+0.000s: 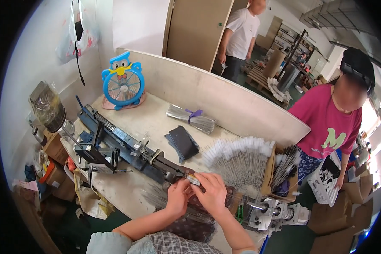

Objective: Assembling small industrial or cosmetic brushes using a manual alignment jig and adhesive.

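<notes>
My left hand (177, 197) and my right hand (211, 192) meet at the near end of a long dark metal machine (127, 146) lying across the workbench. Both pinch a small shiny silvery piece (193, 180) between the fingertips. Thin metal wires (156, 197) lie spread under my hands. A fan of wires with white tips (241, 154) rests in a cardboard box just right of my right hand.
A bundle of wires tied with a purple band (191, 118), a black phone (183, 142) and a blue fan (123, 81) sit on the bench. A person in a pink shirt (330, 122) stands at right by a white basket (324, 186); another person in white (240, 36) stands behind.
</notes>
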Action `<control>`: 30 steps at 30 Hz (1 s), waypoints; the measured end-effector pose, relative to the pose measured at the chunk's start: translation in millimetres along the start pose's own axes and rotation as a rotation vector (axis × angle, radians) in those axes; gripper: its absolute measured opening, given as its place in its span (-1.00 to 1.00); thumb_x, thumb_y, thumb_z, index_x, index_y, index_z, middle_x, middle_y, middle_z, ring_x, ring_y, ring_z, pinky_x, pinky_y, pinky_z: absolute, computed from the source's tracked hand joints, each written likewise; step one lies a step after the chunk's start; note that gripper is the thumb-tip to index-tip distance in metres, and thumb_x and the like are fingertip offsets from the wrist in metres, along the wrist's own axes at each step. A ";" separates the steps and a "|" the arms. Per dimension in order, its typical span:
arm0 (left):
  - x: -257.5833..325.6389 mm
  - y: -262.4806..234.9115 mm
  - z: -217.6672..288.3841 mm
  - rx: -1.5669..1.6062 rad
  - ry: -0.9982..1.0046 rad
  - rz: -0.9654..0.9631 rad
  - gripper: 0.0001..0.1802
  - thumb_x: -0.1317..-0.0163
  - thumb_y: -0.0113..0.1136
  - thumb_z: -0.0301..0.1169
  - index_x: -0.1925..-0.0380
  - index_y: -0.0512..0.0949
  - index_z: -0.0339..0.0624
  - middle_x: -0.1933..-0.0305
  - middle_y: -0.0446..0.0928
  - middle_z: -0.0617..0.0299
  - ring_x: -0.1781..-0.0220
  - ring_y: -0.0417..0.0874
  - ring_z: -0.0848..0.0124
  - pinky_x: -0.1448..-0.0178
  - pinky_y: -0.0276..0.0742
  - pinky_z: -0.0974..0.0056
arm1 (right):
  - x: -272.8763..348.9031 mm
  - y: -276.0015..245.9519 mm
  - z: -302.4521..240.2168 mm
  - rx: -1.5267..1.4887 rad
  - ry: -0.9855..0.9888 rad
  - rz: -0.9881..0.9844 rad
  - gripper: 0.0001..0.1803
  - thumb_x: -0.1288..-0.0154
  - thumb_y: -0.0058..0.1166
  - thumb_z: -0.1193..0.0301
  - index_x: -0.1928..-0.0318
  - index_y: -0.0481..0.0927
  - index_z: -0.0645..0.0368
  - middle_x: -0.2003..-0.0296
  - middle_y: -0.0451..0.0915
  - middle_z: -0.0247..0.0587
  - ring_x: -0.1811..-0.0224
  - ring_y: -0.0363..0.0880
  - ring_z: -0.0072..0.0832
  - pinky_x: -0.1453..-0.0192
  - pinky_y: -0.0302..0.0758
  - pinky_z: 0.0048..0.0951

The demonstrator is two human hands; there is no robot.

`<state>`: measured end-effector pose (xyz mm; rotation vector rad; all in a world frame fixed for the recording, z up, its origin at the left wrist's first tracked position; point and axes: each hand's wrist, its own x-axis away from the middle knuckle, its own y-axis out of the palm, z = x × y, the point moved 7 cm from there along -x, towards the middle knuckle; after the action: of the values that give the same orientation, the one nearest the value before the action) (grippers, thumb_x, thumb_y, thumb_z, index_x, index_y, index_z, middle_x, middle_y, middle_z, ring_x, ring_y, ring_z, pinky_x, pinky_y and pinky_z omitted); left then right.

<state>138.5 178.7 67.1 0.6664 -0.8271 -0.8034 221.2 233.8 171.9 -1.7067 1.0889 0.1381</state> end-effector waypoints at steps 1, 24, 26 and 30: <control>-1.1 -0.2 -0.3 -0.001 0.001 -0.006 -0.86 -0.25 -0.02 -0.46 0.24 0.47 -0.26 0.21 0.53 0.19 0.17 0.58 0.45 0.07 0.50 0.30 | -0.2 -1.4 0.0 0.003 -0.001 0.005 -0.68 0.08 0.25 0.40 0.20 0.63 0.04 0.23 0.56 -0.37 0.14 0.49 -0.36 0.11 0.44 -0.38; 0.3 9.2 0.7 -0.155 0.042 -0.045 -0.85 -0.25 0.01 -0.43 0.22 0.43 -0.25 0.21 0.53 0.20 0.19 0.58 0.42 0.06 0.50 0.31 | 9.2 -8.9 4.5 0.018 0.004 0.021 -0.72 0.08 0.22 0.41 0.24 0.66 0.01 0.24 0.57 -0.38 0.17 0.51 -0.38 0.13 0.46 -0.38; -2.0 4.6 -0.1 -0.109 0.034 -0.025 -0.84 -0.25 0.00 -0.43 0.21 0.44 -0.25 0.21 0.53 0.19 0.18 0.58 0.42 0.06 0.50 0.30 | 8.5 -4.2 5.2 -0.006 0.000 0.009 -0.71 0.09 0.23 0.41 0.23 0.65 0.02 0.24 0.57 -0.38 0.17 0.51 -0.38 0.14 0.46 -0.38; -1.3 1.3 -0.5 -0.033 -0.022 -0.019 -0.78 -0.30 -0.08 -0.31 0.22 0.45 -0.20 0.22 0.53 0.24 0.18 0.56 0.42 0.02 0.45 0.26 | 5.4 1.9 2.9 -0.009 0.022 0.020 -0.66 0.11 0.26 0.40 0.20 0.63 0.05 0.24 0.57 -0.39 0.17 0.50 -0.39 0.15 0.45 -0.38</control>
<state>138.9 180.6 67.3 0.6377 -0.8271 -0.8409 224.1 232.9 166.2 -1.7097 1.1231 0.1377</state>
